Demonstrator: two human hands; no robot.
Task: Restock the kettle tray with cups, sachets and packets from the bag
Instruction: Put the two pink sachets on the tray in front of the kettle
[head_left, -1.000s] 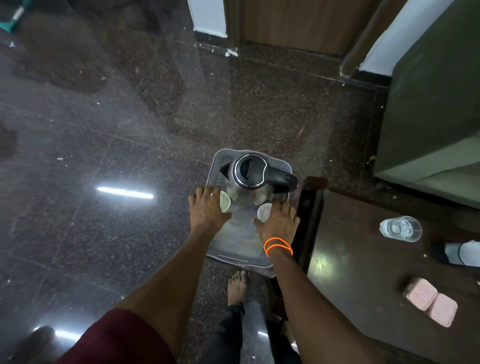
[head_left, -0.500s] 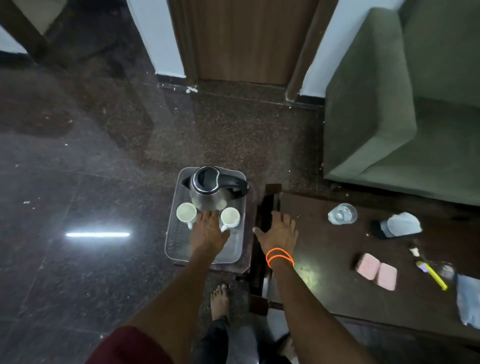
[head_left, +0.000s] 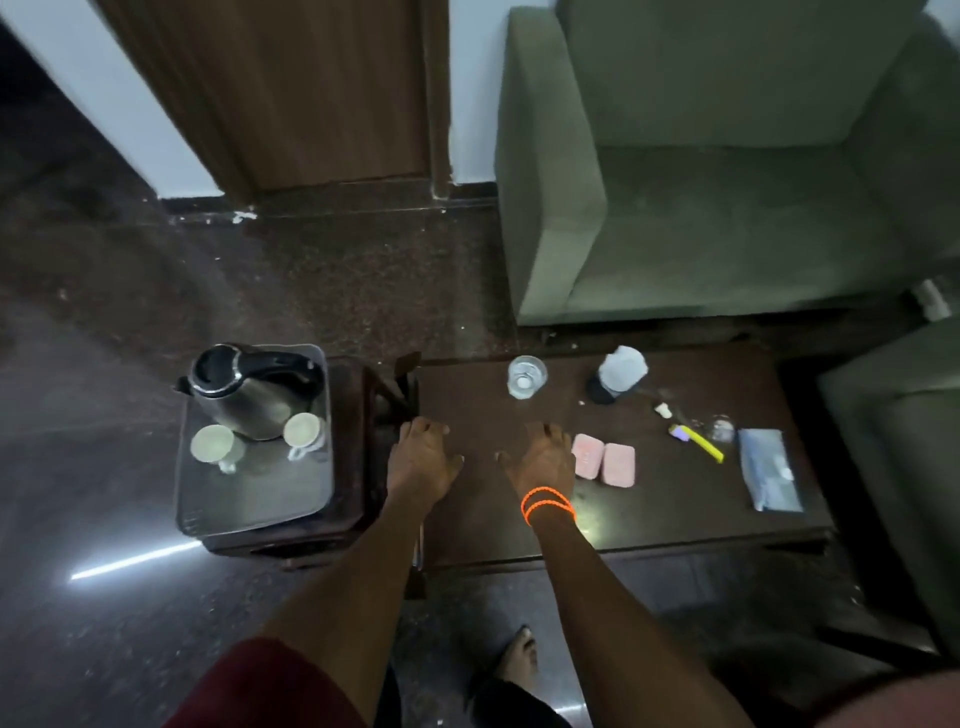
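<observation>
Your clear rectangular plastic kettle tray (head_left: 249, 499) sits on a small dark stool at the left of the frame, carrying a steel kettle with a black lid (head_left: 249, 389) and two white ceramic cups (head_left: 212, 442) just in front of it. Right of it, your left hand (head_left: 423, 460) and right hand (head_left: 543, 460) lie flat, fingers spread and empty, over the dark wooden tabletop (head_left: 675, 499). Two pink rectangular packets (head_left: 605, 461) lie just right of your right hand.

1. A dark wooden coffee table (head_left: 675, 499) stands in front of a green armchair (head_left: 727, 182)
2. On the table: a drinking glass (head_left: 527, 376), two pink soap bars (head_left: 603, 462), a yellow toothbrush (head_left: 698, 441)
3. A wooden door (head_left: 291, 93) stands behind the table
</observation>
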